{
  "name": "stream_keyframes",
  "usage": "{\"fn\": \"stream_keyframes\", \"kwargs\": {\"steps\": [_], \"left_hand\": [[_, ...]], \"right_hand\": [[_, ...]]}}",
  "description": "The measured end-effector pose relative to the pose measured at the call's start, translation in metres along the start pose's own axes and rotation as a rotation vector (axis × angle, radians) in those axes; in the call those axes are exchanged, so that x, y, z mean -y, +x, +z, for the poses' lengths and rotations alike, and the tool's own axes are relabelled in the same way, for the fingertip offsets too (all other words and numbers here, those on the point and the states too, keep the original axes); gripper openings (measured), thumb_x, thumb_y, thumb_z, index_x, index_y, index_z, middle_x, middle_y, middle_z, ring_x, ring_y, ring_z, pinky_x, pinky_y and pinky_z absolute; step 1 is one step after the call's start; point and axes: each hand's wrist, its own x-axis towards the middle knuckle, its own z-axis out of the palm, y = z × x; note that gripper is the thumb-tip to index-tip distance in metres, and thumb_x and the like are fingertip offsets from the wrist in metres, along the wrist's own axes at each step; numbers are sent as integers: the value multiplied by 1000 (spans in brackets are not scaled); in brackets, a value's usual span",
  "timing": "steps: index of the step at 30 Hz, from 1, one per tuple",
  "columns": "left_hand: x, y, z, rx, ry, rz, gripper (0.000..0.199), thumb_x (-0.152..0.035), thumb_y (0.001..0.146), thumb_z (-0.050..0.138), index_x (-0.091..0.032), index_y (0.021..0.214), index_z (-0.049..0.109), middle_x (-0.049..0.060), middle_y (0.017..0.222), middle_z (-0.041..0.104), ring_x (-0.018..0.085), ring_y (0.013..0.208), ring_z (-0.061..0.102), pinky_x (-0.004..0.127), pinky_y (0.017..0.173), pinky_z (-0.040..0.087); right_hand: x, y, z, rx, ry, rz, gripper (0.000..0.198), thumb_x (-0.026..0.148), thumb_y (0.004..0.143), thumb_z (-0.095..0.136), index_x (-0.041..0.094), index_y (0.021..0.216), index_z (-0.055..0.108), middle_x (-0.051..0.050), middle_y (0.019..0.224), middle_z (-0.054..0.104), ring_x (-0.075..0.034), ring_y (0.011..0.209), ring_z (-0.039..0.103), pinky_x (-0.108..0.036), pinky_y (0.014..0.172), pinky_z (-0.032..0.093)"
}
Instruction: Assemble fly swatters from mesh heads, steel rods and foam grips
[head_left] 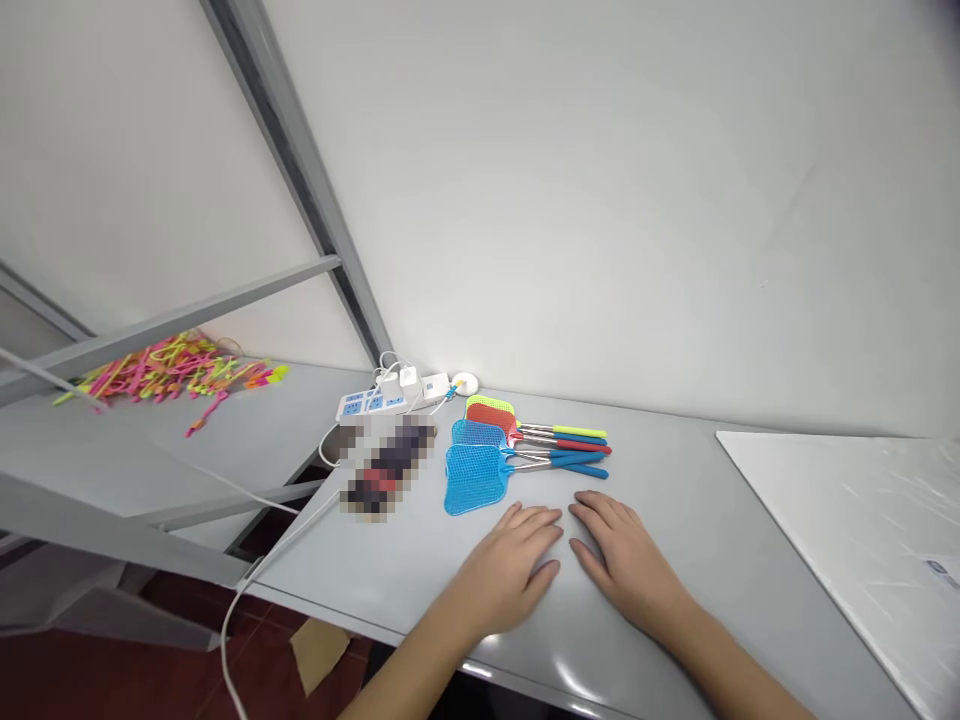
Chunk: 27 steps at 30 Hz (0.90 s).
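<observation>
My left hand (514, 565) lies on the grey tabletop (405, 560), fingers stretched out and nothing in it. Beside it, my right hand (619, 550) also rests on the surface, open, with a small gap between the two. Just beyond both hands lies a row of several fly swatters with mesh heads to the left and metal shafts to the right. The nearest is a blue fly swatter (476, 478); behind it come another blue one, a red fly swatter (495, 413) and a yellow-green one. Neither hand touches them.
A power strip (371, 404) with white plugs and cables stands at the back left. A pixelated patch covers something on the table. White wrapped board (847, 540) lies at right. Metal frame (300, 170) and a pile of colourful strips (165, 370) are on the left.
</observation>
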Motion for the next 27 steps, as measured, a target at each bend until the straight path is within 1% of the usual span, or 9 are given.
{"fn": "stream_keyframes", "kwargs": {"steps": [3,6,10,15,18,20,23,25,27], "left_hand": [[3,1,1,-133,83,-85,28,-21,98,41,-23,119,60,5,131,59,19,122,51,39,106,41],[12,7,-3,-273,307,-223,28,-22,97,42,-24,117,62,8,129,59,25,116,52,43,95,45],[29,28,-9,-320,514,-326,27,-30,93,53,-26,118,64,10,138,53,33,120,47,52,93,43],[42,56,-3,-290,527,-275,11,-26,89,61,-23,97,68,10,140,53,34,125,44,61,102,35],[37,58,-3,-291,518,-212,9,-24,91,59,-22,95,67,8,134,57,31,125,46,65,110,23],[29,51,-6,-291,505,-161,11,-25,93,56,-23,97,66,6,129,61,28,123,48,66,113,17],[16,31,-10,-289,476,-103,10,-24,95,54,-24,97,64,4,120,65,26,119,51,68,113,15],[11,14,-9,-290,433,-84,9,-21,94,55,-24,96,63,3,118,66,26,118,53,69,112,15],[10,-2,-5,-279,378,-77,8,-18,92,57,-23,96,62,4,119,66,27,119,53,70,111,15]], "right_hand": [[2,-2,-3,16,8,2,39,28,93,50,17,131,54,-16,135,57,-30,126,52,-50,101,47],[3,-5,-5,44,25,11,41,28,94,48,17,133,52,-16,139,54,-30,129,49,-51,104,45],[-1,-6,-8,75,82,21,42,32,95,48,20,135,50,-14,140,52,-29,131,47,-50,105,43],[-7,-3,-9,48,192,61,28,31,96,47,26,121,58,-10,133,55,-27,124,51,-48,101,45],[-8,-2,-9,-62,221,102,25,30,96,46,26,118,57,-10,129,55,-26,118,54,-46,98,46],[-10,-2,-9,-218,182,140,27,29,95,48,25,121,55,-12,128,52,-28,117,53,-48,98,46],[-15,-2,-10,-429,91,222,29,30,95,48,24,123,53,-13,126,50,-29,117,51,-51,100,43],[-22,1,-13,-463,61,269,30,32,97,45,24,125,51,-14,126,49,-29,119,49,-51,102,40],[-32,9,-17,-411,58,279,37,35,97,45,23,131,46,-15,129,48,-29,123,46,-50,103,39]]}}
